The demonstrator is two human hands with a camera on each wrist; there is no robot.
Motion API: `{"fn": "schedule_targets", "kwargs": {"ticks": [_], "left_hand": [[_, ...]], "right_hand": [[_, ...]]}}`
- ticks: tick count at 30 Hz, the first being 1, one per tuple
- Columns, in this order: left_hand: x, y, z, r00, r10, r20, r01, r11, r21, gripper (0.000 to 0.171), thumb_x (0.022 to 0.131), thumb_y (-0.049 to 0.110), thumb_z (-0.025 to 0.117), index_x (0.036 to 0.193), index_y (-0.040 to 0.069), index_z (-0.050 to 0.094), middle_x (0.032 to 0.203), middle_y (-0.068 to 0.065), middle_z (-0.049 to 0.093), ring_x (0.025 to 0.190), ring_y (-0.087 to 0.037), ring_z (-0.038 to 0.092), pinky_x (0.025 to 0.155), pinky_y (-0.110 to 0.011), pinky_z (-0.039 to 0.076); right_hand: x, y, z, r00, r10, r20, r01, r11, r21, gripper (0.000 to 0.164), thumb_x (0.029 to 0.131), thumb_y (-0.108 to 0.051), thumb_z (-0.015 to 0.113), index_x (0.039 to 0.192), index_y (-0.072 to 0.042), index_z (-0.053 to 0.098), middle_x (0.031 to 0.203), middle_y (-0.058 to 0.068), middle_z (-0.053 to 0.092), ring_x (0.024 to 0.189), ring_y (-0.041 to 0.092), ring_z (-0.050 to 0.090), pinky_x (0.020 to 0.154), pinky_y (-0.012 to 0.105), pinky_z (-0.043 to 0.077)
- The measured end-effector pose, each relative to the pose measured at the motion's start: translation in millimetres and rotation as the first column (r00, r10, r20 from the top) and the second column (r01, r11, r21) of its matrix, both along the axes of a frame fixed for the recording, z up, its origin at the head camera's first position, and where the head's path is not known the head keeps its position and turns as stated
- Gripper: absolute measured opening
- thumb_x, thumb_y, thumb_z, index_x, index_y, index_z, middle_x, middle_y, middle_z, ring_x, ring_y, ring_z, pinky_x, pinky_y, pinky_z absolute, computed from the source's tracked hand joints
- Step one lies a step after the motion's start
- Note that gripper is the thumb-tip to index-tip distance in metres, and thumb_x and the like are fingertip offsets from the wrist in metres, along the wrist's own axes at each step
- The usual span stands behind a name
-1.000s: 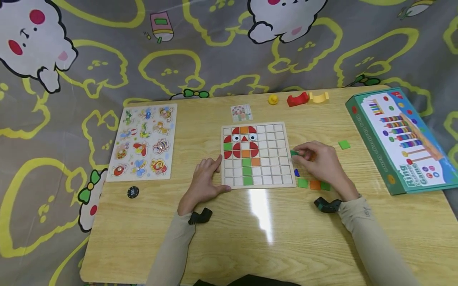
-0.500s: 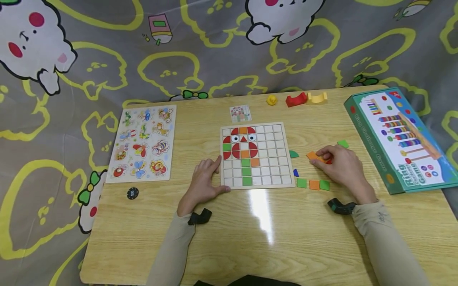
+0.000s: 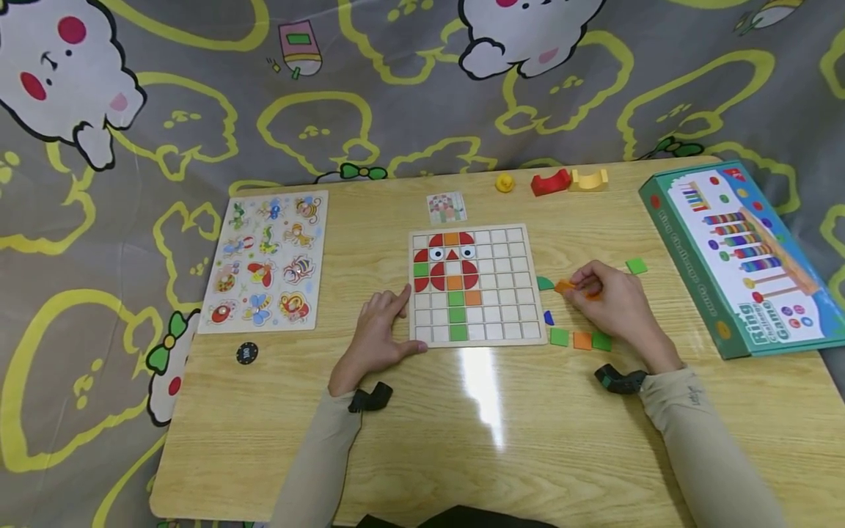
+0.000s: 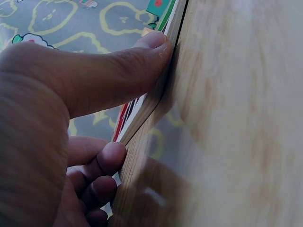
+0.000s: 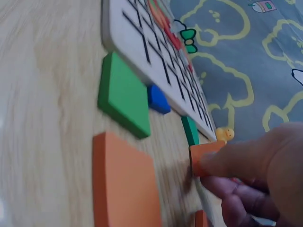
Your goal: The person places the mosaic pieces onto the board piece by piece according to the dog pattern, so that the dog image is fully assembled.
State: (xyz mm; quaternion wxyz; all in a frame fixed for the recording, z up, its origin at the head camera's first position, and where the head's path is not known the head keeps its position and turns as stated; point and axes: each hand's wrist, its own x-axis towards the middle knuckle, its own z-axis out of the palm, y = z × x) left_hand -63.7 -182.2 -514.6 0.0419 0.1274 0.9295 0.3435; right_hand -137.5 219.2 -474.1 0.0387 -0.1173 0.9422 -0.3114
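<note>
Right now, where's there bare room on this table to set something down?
Bare wood lies between the insect board and the grid board, beyond your left hand, and also between your forearms, nearer you. It's crowded just right of the grid board: loose tiles lie around your right hand.

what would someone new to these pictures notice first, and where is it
Probably the gray cartoon-printed cloth behind the table, filling the top of the head view. Next, likely the red owl-like tile pattern on the left part of the grid board, and the big Ring Challenge Game box at the table's right. The right hand, pinching an orange tile just right of the board, would also draw the eye.
</note>
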Motion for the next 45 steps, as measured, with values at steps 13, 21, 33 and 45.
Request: {"fn": "schedule_targets", "kwargs": {"ticks": [13, 21, 33, 45], "left_hand": [[-1.2, 0.6, -0.7, 1.000, 0.000, -0.005, 0.000, 1.000, 0.000, 0.109, 0.068, 0.048, 0.088, 0.154, 0.010, 0.034, 0.093, 0.003, 0.042, 0.091, -0.017, 0.034, 0.083, -0.033, 0.026], [-1.5, 0.7, 0.1, 1.000, 0.001, 0.005, -0.001, 1.000, -0.009, 0.108, 0.068, 0.048, 0.088, 0.154, 0.010, 0.033, 0.094, 0.003, 0.043, 0.092, -0.017, 0.034, 0.083, -0.033, 0.026], [-1.5, 0.3, 0.8, 1.000, 0.004, 0.019, -0.003, 1.000, -0.017, 0.110, 0.067, 0.048, 0.088, 0.154, 0.010, 0.033, 0.093, 0.003, 0.043, 0.091, -0.017, 0.034, 0.084, -0.033, 0.027], [-1.6, -0.1, 1.7, 1.000, 0.002, 0.010, -0.001, 1.000, -0.005, 0.109, 0.068, 0.047, 0.088, 0.154, 0.009, 0.034, 0.093, 0.002, 0.044, 0.091, -0.017, 0.034, 0.084, -0.033, 0.027]], "right_hand": [[-1.7, -26.5, 3.3, 0.999, -0.029, -0.017, 0.025, 0.976, -0.218, 0.026, 0.091, -0.021, 0.072, 0.116, -0.015, 0.069, 0.087, 0.006, 0.068, 0.075, 0.012, 0.061, 0.064, 0.014, 0.045], [8.4, -61.0, -1.5, 0.995, 0.057, 0.081, -0.025, 0.936, -0.352, 0.031, 0.084, -0.019, 0.079, 0.114, -0.016, 0.071, 0.089, 0.003, 0.076, 0.077, 0.007, 0.071, 0.064, 0.018, 0.050], [18.2, -98.7, -20.2, 0.960, 0.275, -0.050, -0.278, 0.917, -0.288, 0.028, 0.076, -0.021, 0.086, 0.101, -0.013, 0.077, 0.080, -0.008, 0.067, 0.066, 0.007, 0.059, 0.058, 0.021, 0.048], [19.2, -108.6, -17.0, 0.955, 0.283, -0.085, -0.294, 0.939, -0.177, 0.032, 0.073, -0.025, 0.089, 0.101, -0.016, 0.078, 0.079, -0.005, 0.063, 0.065, 0.010, 0.052, 0.059, 0.024, 0.041]]}}
